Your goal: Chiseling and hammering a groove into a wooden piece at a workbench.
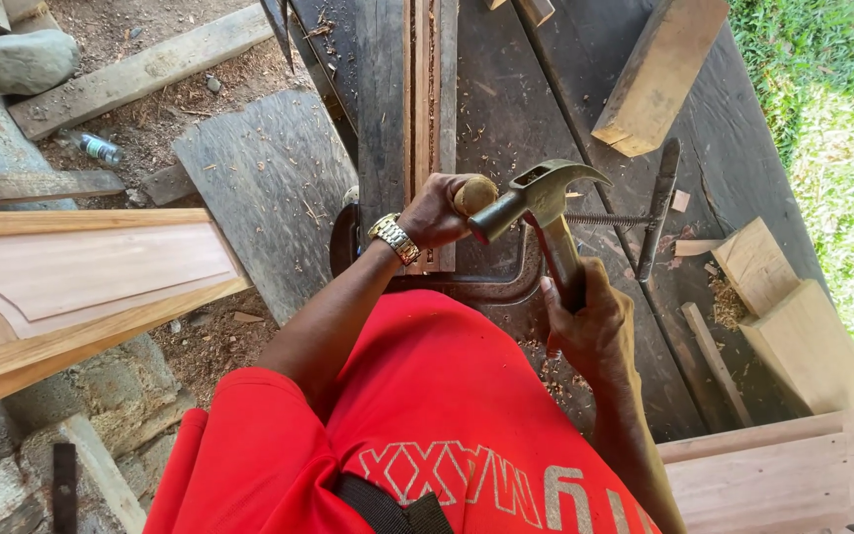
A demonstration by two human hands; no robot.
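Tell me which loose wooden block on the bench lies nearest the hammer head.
The thick pale block lying aslant above the hammer head; the other blocks sit farther right.

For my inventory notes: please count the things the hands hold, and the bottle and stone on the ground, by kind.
Hammer in right hand: 1
Wooden-handled tool in left hand: 1
Plastic bottle: 1
Grey stone: 1
Total: 4

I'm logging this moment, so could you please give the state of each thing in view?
Left hand: closed on chisel handle.
Right hand: closed on hammer, head against the handle.
Grooved plank: lying flat on bench.
Bottle: lying on ground.
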